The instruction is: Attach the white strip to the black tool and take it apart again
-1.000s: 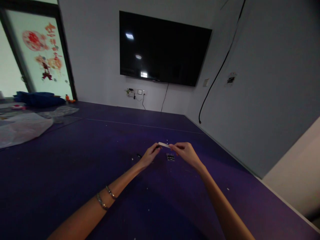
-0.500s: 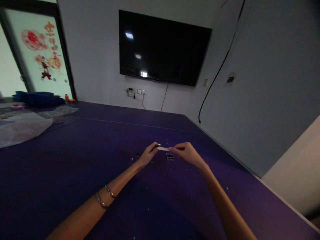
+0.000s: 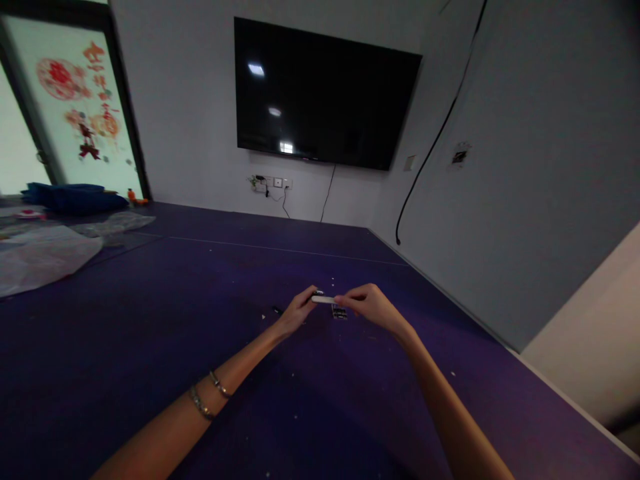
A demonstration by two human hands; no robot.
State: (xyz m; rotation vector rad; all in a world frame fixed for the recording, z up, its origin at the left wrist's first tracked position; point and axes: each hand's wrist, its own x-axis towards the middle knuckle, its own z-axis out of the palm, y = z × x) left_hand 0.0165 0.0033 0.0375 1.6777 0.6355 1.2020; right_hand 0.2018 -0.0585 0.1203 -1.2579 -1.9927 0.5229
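Over the purple surface, my right hand (image 3: 371, 307) pinches one end of a thin white strip (image 3: 324, 300). The strip's other end meets the fingertips of my left hand (image 3: 295, 315). Those fingers are closed around a small dark object with a shiny top (image 3: 318, 293), mostly hidden, so its kind is unclear. Just below the strip lies a small black-and-silver piece (image 3: 340, 313), close to my right fingers. A short black item (image 3: 277, 310) rests beside my left hand. Two metal bracelets (image 3: 201, 403) circle my left forearm.
Small white scraps (image 3: 263, 317) dot the purple surface (image 3: 200, 320). Clear plastic sheeting (image 3: 50, 257) and a dark blue bundle (image 3: 75, 198) lie at far left. A television (image 3: 327, 97) hangs on the back wall, and a black cable (image 3: 425, 167) dangles at right.
The white strip and my right fingertips have shifted very slightly left and down. Both hands keep their grips, and the whole view has moved a little.
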